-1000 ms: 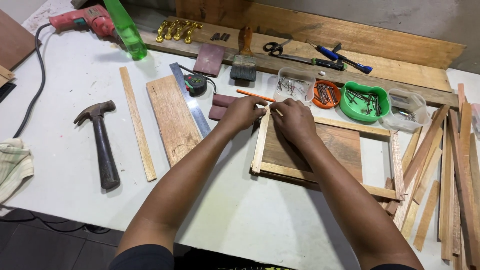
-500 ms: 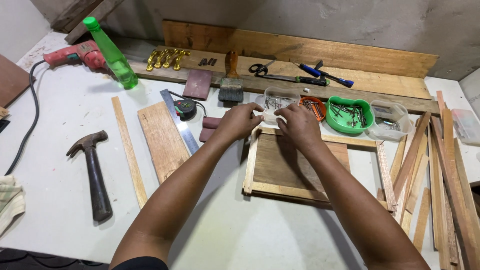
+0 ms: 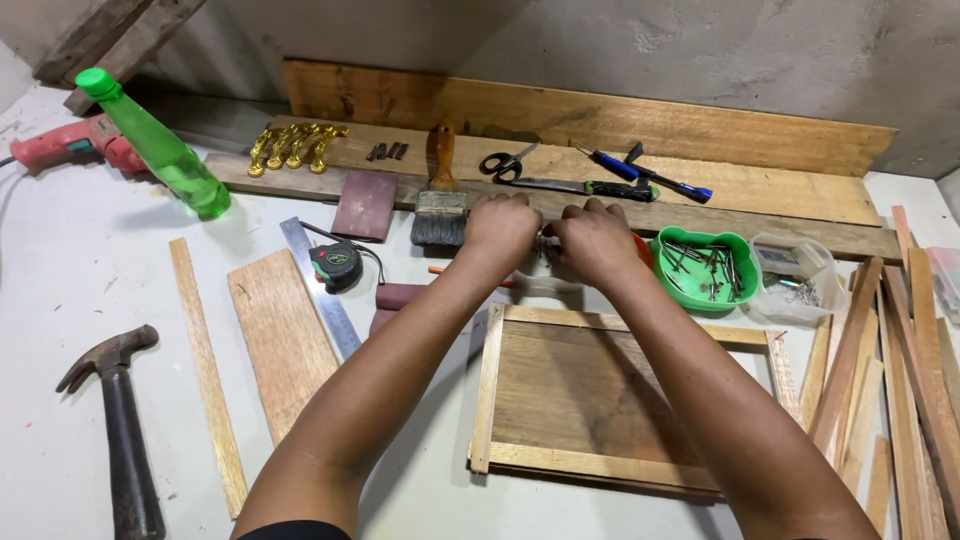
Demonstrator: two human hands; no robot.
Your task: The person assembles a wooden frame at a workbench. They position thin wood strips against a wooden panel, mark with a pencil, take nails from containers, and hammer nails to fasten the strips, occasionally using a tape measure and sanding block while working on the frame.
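- White tabletop (image 3: 60, 330) in a workshop, rough grey wall behind, long planks laid along the far edge.
- Both hands meet just past the far side of the wooden frame (image 3: 600, 400), mid-tabletop. Left hand (image 3: 503, 228) and right hand (image 3: 592, 240) are curled narrow, knuckles up, fingertips pinched together over sth small – prob. a nail, but it's hidden by the fingers.
- Green tub (image 3: 703, 268) of nails sits just right of the right hand; clear tub (image 3: 795, 275) beyond it.
- Paintbrush (image 3: 440, 195) just left of the left hand; scissors (image 3: 505, 162) and screwdrivers (image 3: 640, 172) on the far plank.
- Hammer (image 3: 120, 420) lies near the left front corner, well apart from both hands.
- Step, as I judge it: sorting or picking a fastener w/ both hands. Next calls for setting it on the frame's far rail and bringing the hammer over.
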